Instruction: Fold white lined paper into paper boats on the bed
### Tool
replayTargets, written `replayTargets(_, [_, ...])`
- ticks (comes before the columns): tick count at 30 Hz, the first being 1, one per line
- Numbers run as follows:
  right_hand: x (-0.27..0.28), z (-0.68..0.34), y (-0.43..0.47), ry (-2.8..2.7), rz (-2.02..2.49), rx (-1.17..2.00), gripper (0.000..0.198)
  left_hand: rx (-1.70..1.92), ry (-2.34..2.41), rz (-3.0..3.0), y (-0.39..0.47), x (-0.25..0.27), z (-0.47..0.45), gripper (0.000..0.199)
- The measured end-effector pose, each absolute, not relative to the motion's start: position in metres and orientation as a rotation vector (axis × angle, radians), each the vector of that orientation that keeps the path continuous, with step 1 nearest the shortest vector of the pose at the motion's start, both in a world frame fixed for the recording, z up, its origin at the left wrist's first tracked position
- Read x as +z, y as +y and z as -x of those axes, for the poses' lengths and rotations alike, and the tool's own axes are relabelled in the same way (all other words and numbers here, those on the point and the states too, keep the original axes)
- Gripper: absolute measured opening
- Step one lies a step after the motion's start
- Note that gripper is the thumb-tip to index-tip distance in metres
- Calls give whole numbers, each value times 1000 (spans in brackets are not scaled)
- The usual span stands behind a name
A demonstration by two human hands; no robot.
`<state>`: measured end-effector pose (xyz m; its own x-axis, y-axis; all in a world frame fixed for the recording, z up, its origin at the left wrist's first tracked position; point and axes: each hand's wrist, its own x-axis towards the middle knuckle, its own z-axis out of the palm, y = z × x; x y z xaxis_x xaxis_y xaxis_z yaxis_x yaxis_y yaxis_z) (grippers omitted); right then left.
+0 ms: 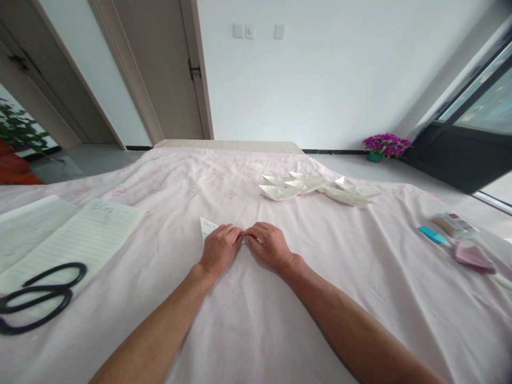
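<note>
Paper piece [207,227]: pointed, written-on corner seen left of L grip [221,244]; rest mostly hidden by fingers. Pinched by fingertips of both L grip and R grip [271,244], nearly meeting; contact w/ pink cloth [240,325] below can't be told. Fine fold work, prob. Edges best aligned before pressing; crease best run outward from pinch, w/ light, even pressure, as thin paper may tear if tugged. Ahead & right of R grip, well apart: folded paper boats [279,193]. Far left of L grip: lined sheets [104,229], scissors [52,288] partly on top.
</note>
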<state>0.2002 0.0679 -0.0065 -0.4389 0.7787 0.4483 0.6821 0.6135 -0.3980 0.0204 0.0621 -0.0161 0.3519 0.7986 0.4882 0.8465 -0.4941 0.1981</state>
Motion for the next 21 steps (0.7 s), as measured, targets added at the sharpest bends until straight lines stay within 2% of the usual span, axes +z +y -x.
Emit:
replayTargets(11, [-10,-200,69,-2222,1144,226,12,-827,-1540,2510,63,-17,-19,11])
replayTargets(21, [-9,-201,70,-2230,1163,244,17,-817,-1545,2506,64,-16,-19,10])
